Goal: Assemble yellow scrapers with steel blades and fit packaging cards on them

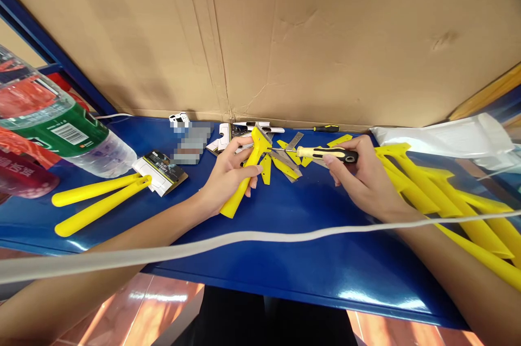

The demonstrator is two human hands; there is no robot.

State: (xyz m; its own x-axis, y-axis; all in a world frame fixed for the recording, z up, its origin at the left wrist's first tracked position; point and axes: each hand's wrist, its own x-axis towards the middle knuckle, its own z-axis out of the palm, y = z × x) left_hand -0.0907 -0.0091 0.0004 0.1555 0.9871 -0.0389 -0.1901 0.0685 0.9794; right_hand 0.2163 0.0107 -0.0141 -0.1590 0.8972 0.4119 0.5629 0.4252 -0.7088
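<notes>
My left hand [228, 175] is wrapped round the yellow handle of a scraper [244, 186], its head pointing up and away from me. In my right hand [362, 178] is a screwdriver [315, 153] with a cream and black handle. Its shaft points left, and the tip meets the scraper's head; whether it sits in a screw is too small to tell. Behind and between my hands lie several yellow plates [266, 168] and metal blades [294, 140], loosely piled on the blue table [280, 259].
Yellow scraper handles [451, 194] are heaped at right, near a white plastic bag [431, 137]. Two long yellow handles [101, 202] with a packaging card [160, 172] lie left, beside a large bottle [69, 123]. Another screwdriver [328, 128] lies by the cardboard wall [325, 37]. A white cable [252, 236] crosses in front.
</notes>
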